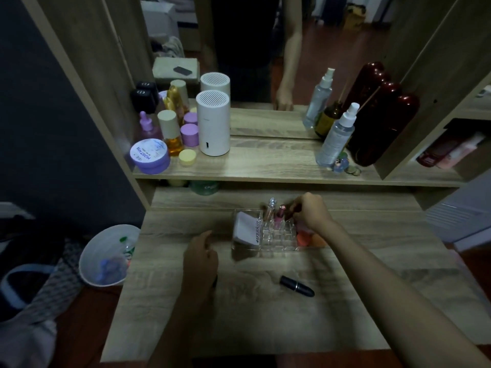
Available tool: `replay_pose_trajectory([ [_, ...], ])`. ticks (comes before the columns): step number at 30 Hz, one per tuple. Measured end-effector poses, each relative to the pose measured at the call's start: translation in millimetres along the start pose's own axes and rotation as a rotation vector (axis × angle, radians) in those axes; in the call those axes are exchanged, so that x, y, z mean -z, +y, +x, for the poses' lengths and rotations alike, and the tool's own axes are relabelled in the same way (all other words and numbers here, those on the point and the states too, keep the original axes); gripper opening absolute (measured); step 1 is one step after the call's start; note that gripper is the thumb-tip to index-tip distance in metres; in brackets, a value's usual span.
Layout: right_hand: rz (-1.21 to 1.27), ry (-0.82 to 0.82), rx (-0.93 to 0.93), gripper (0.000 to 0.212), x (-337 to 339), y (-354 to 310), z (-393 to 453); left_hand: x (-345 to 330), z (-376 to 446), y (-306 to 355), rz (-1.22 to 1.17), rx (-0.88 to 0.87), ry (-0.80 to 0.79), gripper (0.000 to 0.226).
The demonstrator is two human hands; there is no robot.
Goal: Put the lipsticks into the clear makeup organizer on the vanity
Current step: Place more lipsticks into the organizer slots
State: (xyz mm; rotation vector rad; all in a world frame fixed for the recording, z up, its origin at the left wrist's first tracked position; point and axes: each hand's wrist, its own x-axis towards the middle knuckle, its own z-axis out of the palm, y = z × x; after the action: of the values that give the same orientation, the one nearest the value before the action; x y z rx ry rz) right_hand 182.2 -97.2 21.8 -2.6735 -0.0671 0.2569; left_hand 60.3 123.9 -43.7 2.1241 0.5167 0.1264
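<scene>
Left hand down on the vanity just left of the clear makeup organizer, fingers curled around something dark at its lower edge, possibly a lipstick; too hidden to confirm. Inside the organizer: white packet in the left bay, clear-capped tube and pink tube upright in the back slots, front slots bare. Right hand above the organizer's back right corner, fingertips pinched on a dark red lipstick near a slot. One black lipstick loose on the wood, in front of the organizer, well clear of both hands.

For this step, probably best: keep the tube vertical, line up with one empty cell, lower until seated, release without knocking the pink neighbour; steady the light case with the left hand if it slides.

Pale wood-grain top, dimly lit. Jars, bottles and white cylinder on the upper shelf, mirror behind, white bin on the floor at left.
</scene>
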Motion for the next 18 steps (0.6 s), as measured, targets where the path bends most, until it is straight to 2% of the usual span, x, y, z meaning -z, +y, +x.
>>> replay_pose_trajectory([
  [5,-0.050,0.007,0.049,0.023,-9,0,3,17,-5,-29,0.075,0.052,0.008,0.032],
  [11,-0.062,-0.003,0.100,0.021,-16,3,2,8,-14,-40,0.115,0.152,-0.055,0.039],
  [18,-0.023,0.017,0.144,0.026,-15,6,-4,2,-10,-36,0.200,0.052,-0.147,0.021],
])
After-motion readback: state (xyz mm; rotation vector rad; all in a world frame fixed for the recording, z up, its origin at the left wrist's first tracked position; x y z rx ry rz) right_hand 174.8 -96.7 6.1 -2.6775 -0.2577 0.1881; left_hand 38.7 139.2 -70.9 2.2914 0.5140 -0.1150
